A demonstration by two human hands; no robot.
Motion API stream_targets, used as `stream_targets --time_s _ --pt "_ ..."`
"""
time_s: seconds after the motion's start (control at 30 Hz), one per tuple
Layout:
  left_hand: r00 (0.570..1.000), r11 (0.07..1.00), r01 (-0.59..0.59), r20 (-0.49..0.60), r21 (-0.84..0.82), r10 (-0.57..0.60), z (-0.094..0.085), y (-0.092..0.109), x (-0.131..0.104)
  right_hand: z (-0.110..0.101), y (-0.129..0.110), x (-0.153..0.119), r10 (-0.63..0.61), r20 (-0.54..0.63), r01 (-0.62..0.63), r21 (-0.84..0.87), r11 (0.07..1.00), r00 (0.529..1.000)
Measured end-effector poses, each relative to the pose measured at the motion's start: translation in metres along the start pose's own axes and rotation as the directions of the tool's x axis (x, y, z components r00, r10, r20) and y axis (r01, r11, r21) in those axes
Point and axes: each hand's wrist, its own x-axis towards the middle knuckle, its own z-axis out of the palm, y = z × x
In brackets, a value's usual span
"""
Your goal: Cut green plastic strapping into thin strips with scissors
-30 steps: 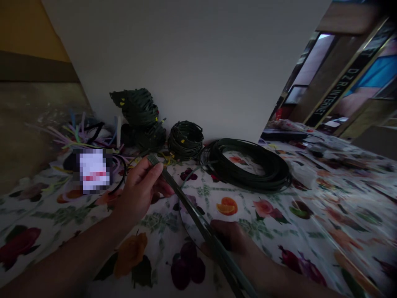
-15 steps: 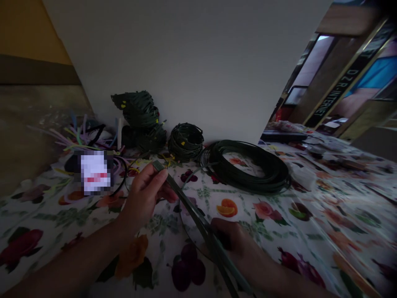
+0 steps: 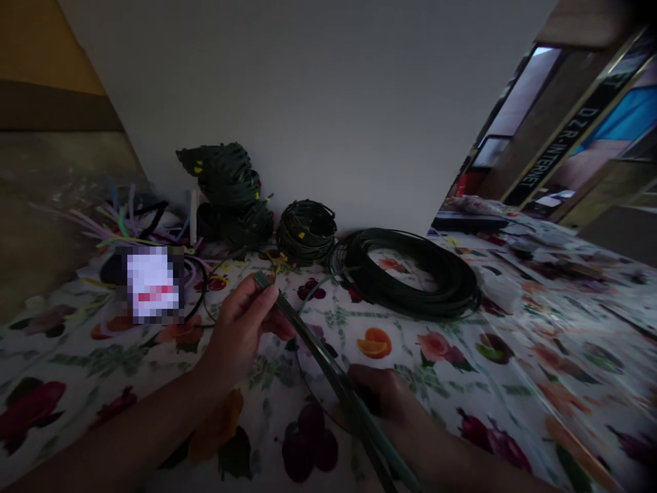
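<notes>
My left hand (image 3: 243,322) pinches the top end of a bundle of flat dark green strips (image 3: 318,349) between thumb and fingers. The strips slant down toward me to the lower edge of the view. Lower on the bundle, my right hand (image 3: 395,404) is closed around the strips, its fingertips partly hidden and in shadow. A thin strand (image 3: 308,383) curves below the bundle. Behind my hands lies a large coil of dark green strip (image 3: 421,274). Beside it stands a small woven round basket (image 3: 306,233) with a yellow bit on it.
More woven dark green pieces (image 3: 226,178) are stacked against the white panel (image 3: 308,103). Colourful pipe-like strips (image 3: 123,212) and a blurred-out white card (image 3: 152,284) lie on the left. A clear plastic piece (image 3: 500,291) sits right of the coil on the fruit-patterned tablecloth (image 3: 431,370).
Both hands keep their hold on the strips, nearly still. The view has shifted very slightly.
</notes>
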Motion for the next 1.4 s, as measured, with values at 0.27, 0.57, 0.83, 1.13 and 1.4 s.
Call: stream_targets --time_s 0.27,0.57,0.83,1.13,1.4 --pt "0.999 0.999 0.028 0.021 0.014 -0.029 0.000 0.004 0.001 0.003 0.002 0.003 0.013 -0.037 -0.013 -0.006 1.000 0.999" --pt "0.998 0.989 -0.021 0.061 0.149 0.012 -0.015 0.024 0.010 0.000 -0.003 0.001 -0.055 -0.077 0.051 -0.051 0.997 0.996" --pt "0.996 0.983 -0.011 0.094 0.181 -0.006 -0.006 0.018 0.002 -0.001 -0.002 -0.002 -0.063 -0.061 0.056 -0.104 0.993 0.996" --pt "0.996 0.989 0.015 0.090 0.149 -0.029 -0.003 0.018 0.001 0.001 -0.006 -0.001 -0.001 -0.023 0.001 0.030 1.000 1.000" --pt "0.995 0.988 0.011 0.099 0.151 -0.026 -0.002 0.019 -0.001 0.003 0.000 0.000 -0.031 -0.041 0.031 0.010 0.999 0.999"
